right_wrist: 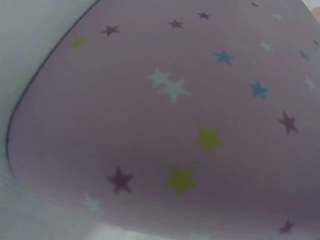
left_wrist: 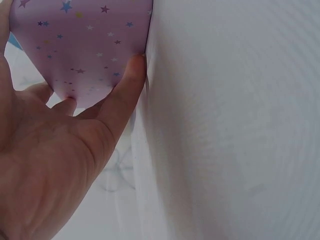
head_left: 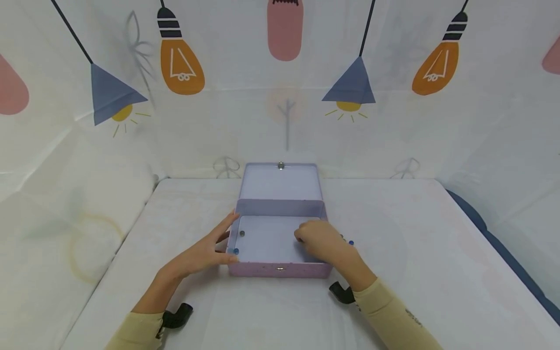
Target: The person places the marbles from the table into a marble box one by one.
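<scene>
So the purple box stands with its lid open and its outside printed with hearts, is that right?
Not quite: the purple box is printed with stars, not hearts, as the right wrist view shows. Its lid is indeed open.

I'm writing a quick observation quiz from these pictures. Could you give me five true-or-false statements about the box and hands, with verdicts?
1. The lid of the box stands open. True.
2. The left hand is at the box's right side. False: it touches the left side.
3. The right hand is over the right half of the box. True.
4. The box's outside is plain. False: stars are printed on it.
5. A small blue ball lies outside the box, to its right. True.
</scene>
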The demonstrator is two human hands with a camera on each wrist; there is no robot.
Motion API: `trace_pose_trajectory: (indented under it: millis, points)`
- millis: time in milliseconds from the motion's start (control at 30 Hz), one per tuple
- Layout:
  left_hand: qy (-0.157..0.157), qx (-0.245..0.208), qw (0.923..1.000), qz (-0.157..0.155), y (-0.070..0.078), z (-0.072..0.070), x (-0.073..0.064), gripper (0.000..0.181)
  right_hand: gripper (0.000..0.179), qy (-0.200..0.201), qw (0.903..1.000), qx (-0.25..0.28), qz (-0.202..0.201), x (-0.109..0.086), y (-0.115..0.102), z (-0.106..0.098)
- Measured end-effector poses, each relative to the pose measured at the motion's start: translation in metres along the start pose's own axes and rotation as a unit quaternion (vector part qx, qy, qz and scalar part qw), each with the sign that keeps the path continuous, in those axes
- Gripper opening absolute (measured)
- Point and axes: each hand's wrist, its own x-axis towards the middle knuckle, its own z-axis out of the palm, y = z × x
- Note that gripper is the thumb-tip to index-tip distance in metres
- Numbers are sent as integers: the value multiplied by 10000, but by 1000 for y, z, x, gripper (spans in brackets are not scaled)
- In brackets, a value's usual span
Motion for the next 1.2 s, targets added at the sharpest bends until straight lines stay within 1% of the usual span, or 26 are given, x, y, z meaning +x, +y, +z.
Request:
trace_pose_trajectory:
  millis: [167,367,467,533,600,667,733,900,1000,1067,1200]
  points:
    - [-3,17,10000,-18,0,0,0,101,20,-128,9993,-347,94,1,-2,0]
    - [-7,1,10000,-32,0,-1,0,101,17,-231,9986,-446,181,2,-3,-1]
    - [1,0,10000,-41,0,0,0,101,12,-209,9994,-218,154,2,-2,-1]
    - [10,-13,10000,-44,0,0,0,101,11,-190,9996,133,147,1,0,-1]
    - [12,-23,10000,-48,0,0,1,100,13,-153,9984,518,138,0,4,-3]
    - [7,-39,10000,-51,0,0,1,101,15,-62,9962,859,129,-1,7,-6]
    - [-3,-41,10000,-55,0,0,1,101,14,123,9943,1051,81,-3,12,-10]
    - [-25,-35,10000,-28,0,0,1,101,13,835,9893,1197,0,-8,23,-22]
    - [-22,-24,10000,-2,-1,0,2,101,13,1128,9858,1243,25,-11,30,-29]
    - [-19,-21,10000,0,-2,0,2,101,13,1193,9847,1271,75,-13,34,-33]
    - [-10,-19,10000,-1,-2,0,2,100,14,1205,9829,1365,296,-18,43,-38]
